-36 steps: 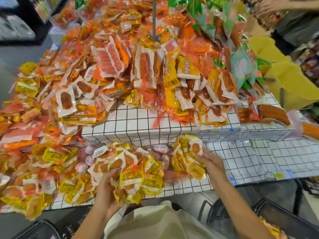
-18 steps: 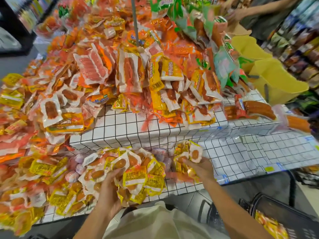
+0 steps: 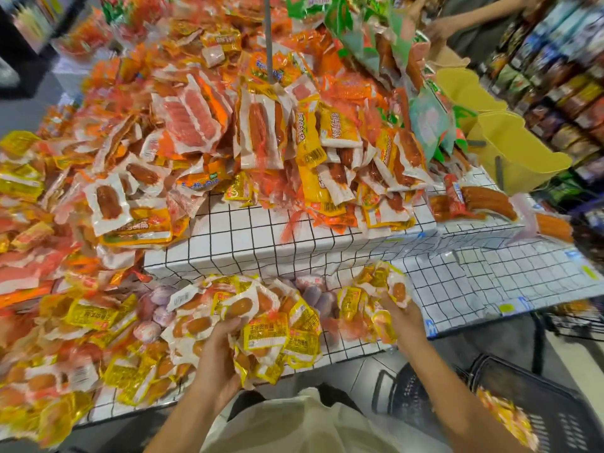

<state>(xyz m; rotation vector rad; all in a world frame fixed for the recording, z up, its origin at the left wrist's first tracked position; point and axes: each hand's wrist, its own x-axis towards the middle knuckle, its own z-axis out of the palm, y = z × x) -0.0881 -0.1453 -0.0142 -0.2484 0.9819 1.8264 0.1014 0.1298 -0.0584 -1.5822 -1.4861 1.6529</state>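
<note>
The person stands at the front edge of the bench (image 3: 457,289), a stepped display under a white sheet with a black grid, with both hands in the stock on its lower tier. The left hand (image 3: 219,349) is curled into the near side of a big cluster of yellow-and-clear plastic sausage packets (image 3: 264,335). This cluster lies on the lower tier and spills over the front edge. The right hand (image 3: 401,318) grips a smaller bunch of yellow-and-clear packets (image 3: 397,291) from below, its fingers closed round them, just beside the bare grid on the right. Some pale pink round packs (image 3: 313,291) lie between the two lots.

This looks to me like the gathering step. Both grips are taken, but neither lot seems lifted clear of the bench. A black plastic basket (image 3: 529,410) sits low at the person's right with a few yellow packets already in it, so I'd guess the handfuls are either coming out of it or going into it.

Either way, the next move calls for a firm hold. The packets are slick and loose, and the left cluster is wide enough that the outer ones could slide off. The left hand needs to support it from below before lifting or pushing it.
</note>
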